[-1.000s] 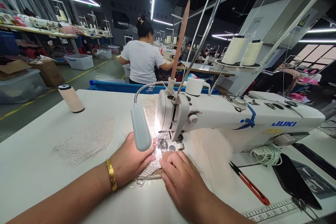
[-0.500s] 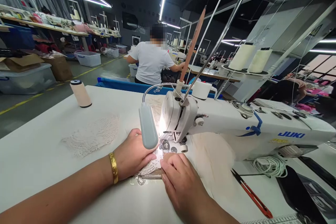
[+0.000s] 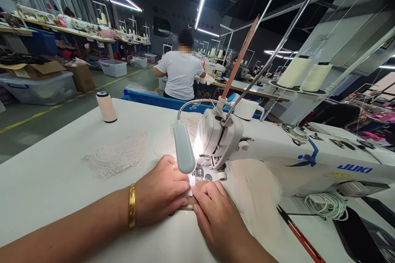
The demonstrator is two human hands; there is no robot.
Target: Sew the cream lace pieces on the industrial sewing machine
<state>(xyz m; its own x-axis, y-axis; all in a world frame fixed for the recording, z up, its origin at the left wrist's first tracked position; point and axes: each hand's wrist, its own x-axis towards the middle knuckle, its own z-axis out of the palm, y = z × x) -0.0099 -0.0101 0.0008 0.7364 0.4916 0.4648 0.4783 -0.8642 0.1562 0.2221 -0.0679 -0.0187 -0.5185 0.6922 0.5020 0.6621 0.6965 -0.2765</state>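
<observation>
Both hands press flat, no real grip: left hand (image 3: 160,191) and right hand (image 3: 216,213) pin the lace piece (image 3: 189,191) on the counter (image 3: 46,189), needle (image 3: 200,168) just beyond, left hand nearer.

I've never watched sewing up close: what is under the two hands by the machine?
Both hands, left hand and right hand, press flat on a pale lace piece in front of the sewing machine. Only a lit edge shows between the fingers; the rest is covered.
</observation>
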